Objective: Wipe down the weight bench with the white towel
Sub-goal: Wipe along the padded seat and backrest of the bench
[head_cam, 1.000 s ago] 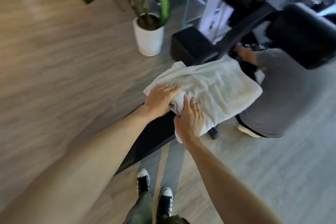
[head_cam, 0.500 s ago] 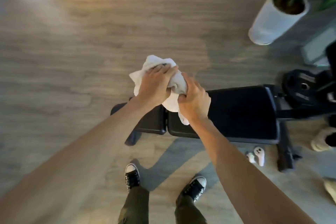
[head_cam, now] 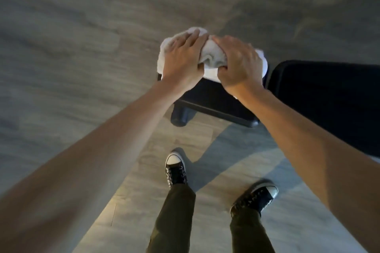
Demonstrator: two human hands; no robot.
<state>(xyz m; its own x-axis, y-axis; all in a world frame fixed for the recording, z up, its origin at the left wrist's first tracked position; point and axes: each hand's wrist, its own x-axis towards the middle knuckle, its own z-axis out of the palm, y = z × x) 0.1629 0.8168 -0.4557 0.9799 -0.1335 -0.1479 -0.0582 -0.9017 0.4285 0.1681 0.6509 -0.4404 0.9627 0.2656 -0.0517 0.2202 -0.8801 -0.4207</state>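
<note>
1. Black padded bench (head_cam: pixel 320 104) runs in from the right; its small seat pad sits nearest.
2. White towel (head_cam: pixel 209 58), bunched and wrinkly, sits on that seat pad's far end.
3. Left hand (head_cam: pixel 183 61) and right hand (head_cam: pixel 239 63) both grip the towel, pressing down.

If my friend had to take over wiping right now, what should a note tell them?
Left hand: pressing down on the white towel.
Right hand: gripping the same towel, bunched between both hands.
Towel sits on the small end pad of the weight bench; the long pad lies to the right.
Done: cannot tell how much is wiped.
Left: finish this pad, then check the long one.
</note>
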